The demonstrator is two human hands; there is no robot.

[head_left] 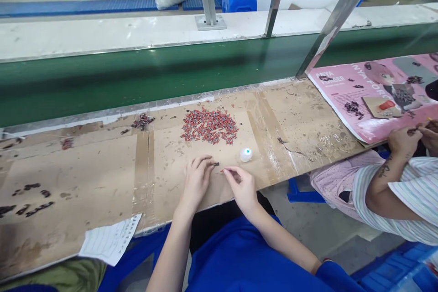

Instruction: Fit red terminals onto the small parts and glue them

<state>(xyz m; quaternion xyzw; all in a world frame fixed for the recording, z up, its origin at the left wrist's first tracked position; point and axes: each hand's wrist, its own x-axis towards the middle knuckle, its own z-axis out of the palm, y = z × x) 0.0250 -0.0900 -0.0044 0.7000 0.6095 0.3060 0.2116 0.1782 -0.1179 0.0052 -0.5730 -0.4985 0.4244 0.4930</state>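
Note:
My left hand (199,177) rests on the cardboard-covered bench (171,191), its fingers closed on a small dark piece (216,164) whose kind is too small to tell. Just to its right, my right hand (242,184) pinches a tiny red piece (222,170) between thumb and forefinger, pointing it toward the dark one. A gap shows between the two pieces. Beyond both hands spreads a pile of small red and dark parts (209,126). A small round white translucent container with a blue-green spot (245,154) stands above my right hand.
Clusters of dark parts (143,121) lie to the left, with more dark pieces (32,187) farther left. A lined paper sheet (111,239) overhangs the near edge. A green belt (137,73) runs behind. At right, a co-worker's hands (407,139) work over a pink poster (372,100).

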